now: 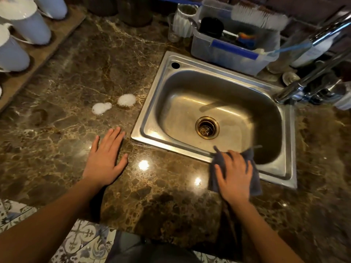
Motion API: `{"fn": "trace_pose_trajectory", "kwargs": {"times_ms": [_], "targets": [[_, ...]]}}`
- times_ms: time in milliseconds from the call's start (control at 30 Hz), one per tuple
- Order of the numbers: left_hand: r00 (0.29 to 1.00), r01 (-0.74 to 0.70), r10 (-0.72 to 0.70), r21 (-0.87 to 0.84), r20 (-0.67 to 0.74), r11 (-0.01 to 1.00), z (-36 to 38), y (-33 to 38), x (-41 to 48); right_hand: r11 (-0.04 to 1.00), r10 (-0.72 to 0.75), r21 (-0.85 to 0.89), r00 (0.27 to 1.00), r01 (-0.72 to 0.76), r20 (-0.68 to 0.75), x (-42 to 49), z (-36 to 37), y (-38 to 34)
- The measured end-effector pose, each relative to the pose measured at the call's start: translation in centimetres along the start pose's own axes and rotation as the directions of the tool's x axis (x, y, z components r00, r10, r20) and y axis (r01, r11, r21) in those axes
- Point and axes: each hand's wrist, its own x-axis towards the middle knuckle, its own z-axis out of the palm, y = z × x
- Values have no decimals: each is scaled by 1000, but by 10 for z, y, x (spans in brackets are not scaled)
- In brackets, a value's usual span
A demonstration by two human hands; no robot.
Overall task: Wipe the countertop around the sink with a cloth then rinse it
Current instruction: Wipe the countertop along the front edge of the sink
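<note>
With flat right hand (234,175) we press the dark blue-grey cloth (255,184) at 6 o'clock of the sink (152,103), left hand (105,160) open at 8 o'clock.

Patterned floor tiles (83,238) (blue-grey); brick wall (313,10).

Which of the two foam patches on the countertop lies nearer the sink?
The rounder patch, just off the sink's left rim; the other patch sits farther left, away from it.
</note>
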Motion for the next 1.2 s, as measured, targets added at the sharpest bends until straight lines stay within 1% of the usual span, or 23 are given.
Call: {"fn": "trace_pose_trajectory", "kwargs": {"times_ms": [67, 133, 200, 267, 333, 433, 500, 600, 700, 767, 900, 1067, 1200], "targets": [[1000, -3, 3, -4, -4, 1000, 0, 0, 0, 995, 102, -3, 993, -102, -59, -5, -3, 28], [1000, -5, 5, -6, -6, 1000, 0, 1, 0, 985, 174, 10, 979, -174, -103, -8, -3, 42], [1000, -5, 5, -7, -4, 1000, 0, 1, 1, 974, 226, 27, 965, -225, -132, -9, -1, 42], [1000, -8, 8, -1, -2, 1000, 0, 0, 1, 971, 241, 45, 959, -237, -152, -6, -1, 31], [1000, -12, 12, 6, -1, 1000, 0, -1, 1, 983, 181, 53, 974, -175, -138, -1, -2, 11], [1000, -18, 17, 5, 6, 1000, -1, -1, 1, 998, 19, 67, 998, -15, -63, 13, 2, -38], [1000, -18, 18, -7, 6, 1000, -3, 0, 1, 992, -87, 90, 996, 88, -12, 23, 9, -79], [1000, -26, 26, -4, 16, 1000, -4, -1, 1, 970, -218, 112, 976, 215, 11, 35, 21, -139], [999, -26, 26, 13, 26, 1000, -3, -2, 1, 954, -290, 81, 957, 288, 10, 45, 38, -187], [999, -24, 24, 1, 25, 1000, -2, -2, 2, 956, -286, 66, 958, 285, -4, 52, 45, -207], [1000, -27, 27, -8, 16, 1000, -1, -3, 1, 955, -293, 50, 956, 294, -22, 56, 51, -213], [1000, -24, 24, -10, -11, 1000, -1, -1, 0, 928, -369, 55, 929, 369, -13, 44, 41, -181], [1000, -18, 18, -34, -14, 999, 0, -1, 1, 960, -279, 26, 960, 279, -18, 25, 25, -117]]}}
